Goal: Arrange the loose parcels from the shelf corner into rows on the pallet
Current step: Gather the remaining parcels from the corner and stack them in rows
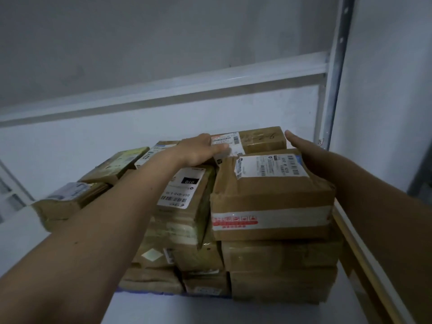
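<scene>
Reaching over a stack of brown parcels (233, 230) in the frame's middle, both arms stretch toward the far parcel (259, 139) at upper centre. The left hand (201, 149) lies on its near left corner, its grip grasping the labelled edge with thumb across the label. The right hand (301, 146) sits at its right end, fingers straight, grip released. A shelf beam (163, 94) crosses behind.
</scene>
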Motion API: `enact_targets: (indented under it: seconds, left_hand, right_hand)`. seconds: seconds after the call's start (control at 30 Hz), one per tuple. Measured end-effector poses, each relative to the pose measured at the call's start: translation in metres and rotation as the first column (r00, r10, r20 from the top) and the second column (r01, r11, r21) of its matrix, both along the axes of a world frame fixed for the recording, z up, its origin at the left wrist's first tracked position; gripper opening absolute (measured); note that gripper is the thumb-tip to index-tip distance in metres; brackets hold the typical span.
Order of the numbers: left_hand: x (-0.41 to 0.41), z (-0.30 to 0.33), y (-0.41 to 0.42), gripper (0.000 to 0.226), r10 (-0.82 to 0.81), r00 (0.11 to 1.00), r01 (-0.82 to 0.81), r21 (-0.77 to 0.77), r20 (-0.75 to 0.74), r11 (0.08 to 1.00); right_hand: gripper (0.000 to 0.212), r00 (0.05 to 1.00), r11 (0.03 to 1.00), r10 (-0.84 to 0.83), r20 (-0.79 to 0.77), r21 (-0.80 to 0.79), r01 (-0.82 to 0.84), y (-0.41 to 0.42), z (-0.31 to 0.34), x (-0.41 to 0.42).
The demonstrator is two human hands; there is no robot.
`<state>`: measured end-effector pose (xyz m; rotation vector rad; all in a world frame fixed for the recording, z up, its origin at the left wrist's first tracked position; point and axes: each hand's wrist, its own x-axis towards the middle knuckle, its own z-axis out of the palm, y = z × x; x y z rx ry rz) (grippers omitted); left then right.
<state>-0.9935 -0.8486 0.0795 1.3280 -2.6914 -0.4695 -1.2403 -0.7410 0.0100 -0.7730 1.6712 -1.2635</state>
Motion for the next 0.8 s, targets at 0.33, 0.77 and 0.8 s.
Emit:
enact_targets:
  seconds: [0.33, 0.77, 0.8]
  left_hand:
    - [0.081, -0.011, -0.012, 0.067, 0.062, 0.992, -0.079, -0.152, -0.114, 0.985]
    - [0.104, -0.041, 0.002, 0.059, 0.136, 0.981, -0.143, -0.042, -0.141, 0.989]
    - [0.104, -0.041, 0.003, 0.056, 0.134, 0.982, -0.141, -0.048, -0.133, 0.989]
  right_hand:
    - [0.089, 0.983, 0.983, -0.166, 0.072, -0.069, 0.171, 0.046, 0.026, 0.034]
    - [0.071, 0.979, 0.996, -0.069, 0.192, -0.039, 0.078, 0.058, 0.023, 0.071]
    - [0.072, 0.980, 0.996, -0.071, 0.184, -0.031, 0.078, 0.057, 0.024, 0.072]
